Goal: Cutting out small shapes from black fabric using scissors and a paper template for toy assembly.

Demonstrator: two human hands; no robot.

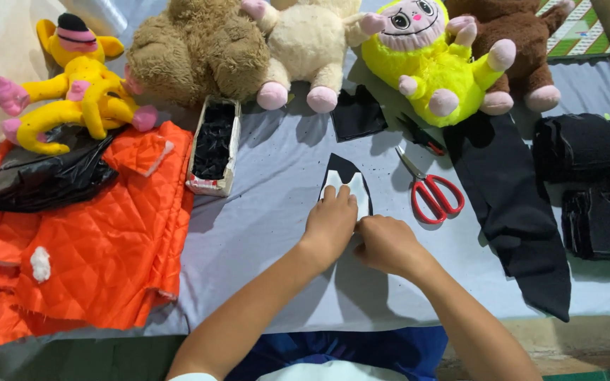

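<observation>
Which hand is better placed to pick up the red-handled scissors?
Probably the right hand: the red-handled scissors lie just off its side, while the left hand presses flat on the white paper template.

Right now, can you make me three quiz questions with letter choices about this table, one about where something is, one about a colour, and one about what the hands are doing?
1. Where are the scissors?
A. right of the white paper shape
B. on the orange quilted cloth
C. inside the box

2. What colour are the scissor handles?
A. blue
B. red
C. green

3. What is the left hand doing?
A. holding the scissors
B. hugging a plush toy
C. pressing flat on the white paper shape

Answers:
1. A, they lie on the grey table cover just right of the shape.
2. B, both loops are red.
3. C, its fingers lie flat on the shape, with the right hand beside it at the lower edge.
</observation>
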